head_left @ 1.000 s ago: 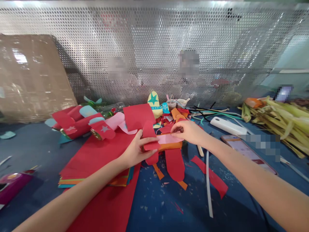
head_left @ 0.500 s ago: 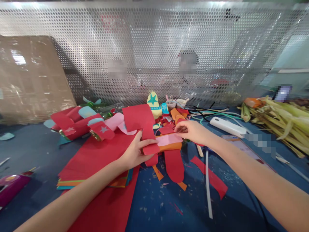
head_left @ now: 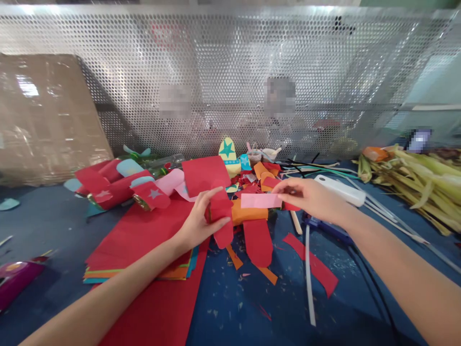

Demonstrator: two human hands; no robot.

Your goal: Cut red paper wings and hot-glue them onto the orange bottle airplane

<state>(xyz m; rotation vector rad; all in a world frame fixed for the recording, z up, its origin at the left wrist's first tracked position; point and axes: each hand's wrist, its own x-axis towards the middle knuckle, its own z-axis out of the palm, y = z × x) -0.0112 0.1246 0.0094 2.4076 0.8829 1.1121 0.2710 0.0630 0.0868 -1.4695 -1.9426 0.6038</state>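
1. the grip of the right hand [head_left: 306,197] pinches the pink strip [head_left: 258,201] at its three o'clock end; the left hand [head_left: 201,218] clasps the red paper piece [head_left: 221,211], at nine o'clock of the orange band [head_left: 248,214].
2. the strip has just shifted towards two o'clock, uncovering more band, so it seems unstuck; it sits at one o'clock of the band.
3. no brand or writing is readable; the yellow piece [head_left: 232,168], at eleven o'clock, bears a star.

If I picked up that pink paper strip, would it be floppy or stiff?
The pink strip is probably light, since the right hand pinches it at one end. It may be slightly stiff, as it looks nearly flat. Still, it seems thin, so pushing would likely bend it.
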